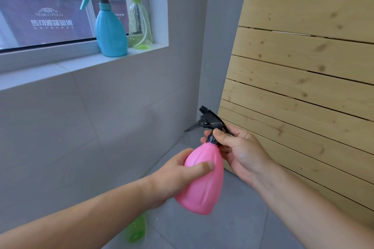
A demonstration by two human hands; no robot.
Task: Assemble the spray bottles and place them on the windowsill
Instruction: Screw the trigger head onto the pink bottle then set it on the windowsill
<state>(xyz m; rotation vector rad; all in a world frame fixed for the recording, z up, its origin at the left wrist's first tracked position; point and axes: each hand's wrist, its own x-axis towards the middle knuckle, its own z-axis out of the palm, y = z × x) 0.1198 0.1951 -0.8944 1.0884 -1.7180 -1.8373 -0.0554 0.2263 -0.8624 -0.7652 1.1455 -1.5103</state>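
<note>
A pink spray bottle [202, 180] is held in front of me, tilted slightly. My left hand [178, 174] wraps around its body from the left. My right hand [238, 151] grips the neck, fingers on the black collar of the black trigger head [210, 121] that sits on top. On the white windowsill [81, 64] at the upper left stand a blue spray bottle [110, 30] with a turquoise and grey trigger and, to its right, a clear green spray bottle [139, 24] with a green trigger, both upright.
A green bottle [136, 230] lies on the grey floor below my left forearm, partly hidden. A slatted wooden panel [303, 66] leans on the right. Grey tiled wall [81, 127] runs beneath the sill.
</note>
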